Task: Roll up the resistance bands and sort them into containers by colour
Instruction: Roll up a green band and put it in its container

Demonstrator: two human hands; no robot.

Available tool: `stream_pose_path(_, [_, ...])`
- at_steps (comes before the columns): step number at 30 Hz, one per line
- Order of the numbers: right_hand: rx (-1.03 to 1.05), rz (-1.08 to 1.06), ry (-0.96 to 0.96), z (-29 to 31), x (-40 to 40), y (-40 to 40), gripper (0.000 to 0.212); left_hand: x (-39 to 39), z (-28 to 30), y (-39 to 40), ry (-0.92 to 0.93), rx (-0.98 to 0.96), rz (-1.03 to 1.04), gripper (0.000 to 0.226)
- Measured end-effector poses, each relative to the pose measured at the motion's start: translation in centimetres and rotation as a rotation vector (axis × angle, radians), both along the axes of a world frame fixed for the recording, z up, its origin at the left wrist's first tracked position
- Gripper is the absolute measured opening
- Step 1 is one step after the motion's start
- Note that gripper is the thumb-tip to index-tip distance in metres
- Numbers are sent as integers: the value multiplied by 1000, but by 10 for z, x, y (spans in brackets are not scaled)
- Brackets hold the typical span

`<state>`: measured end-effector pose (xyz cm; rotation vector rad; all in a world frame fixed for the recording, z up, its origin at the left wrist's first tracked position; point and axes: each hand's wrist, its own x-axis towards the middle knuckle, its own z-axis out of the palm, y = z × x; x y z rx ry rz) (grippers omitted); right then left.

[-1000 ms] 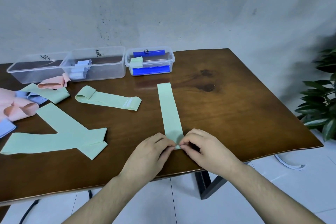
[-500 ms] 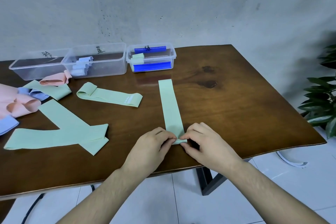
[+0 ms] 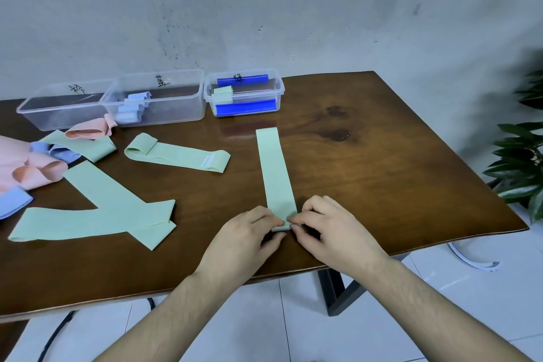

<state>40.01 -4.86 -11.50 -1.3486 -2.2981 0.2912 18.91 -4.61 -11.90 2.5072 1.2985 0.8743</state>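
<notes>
head view is looking down at three clear plastic containers lining the far edge of a dark wooden tabletop (image 3: 382, 173). left container (image 3: 63, 104) is showing only its bare bottom and a black handwritten mark on its wall. middle container (image 3: 160, 98), also marked, is holding a few rolled light blue bands (image 3: 132, 107) at its left end. right container (image 3: 244, 92) is carrying blue strips on its walls and holding rolled green bands (image 3: 222, 94) at its left end. nearer the person, a green band (image 3: 275, 173) is lying flat and straight, running away from the tabletop's near edge, and both hands are working at its near end: the left hand (image 3: 244, 241) and the right hand (image 3: 332, 232) are each pinching the small turned-up fold there with curled fingers. more green bands are lying loose to the left, one (image 3: 179, 153) with a folded end and two crossed (image 3: 97, 214) over each other, beside pink bands (image 3: 35, 167) and blue ones at the left edge. behind everything a grey wall (image 3: 264, 9) is standing, a leafy plant (image 3: 523, 156) is showing at the right, and white floor tiles (image 3: 293, 317) are showing below.
</notes>
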Motion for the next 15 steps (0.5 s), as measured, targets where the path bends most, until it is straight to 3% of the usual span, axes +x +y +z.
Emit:
stream_pose_path(7, [12, 4, -22, 0, 0, 1, 38, 1, 2, 2, 24, -48, 15, 13])
stream_pose_path(15, [-74, 44, 64, 2, -2, 9, 28, -3, 4, 8, -20, -107, 14, 19])
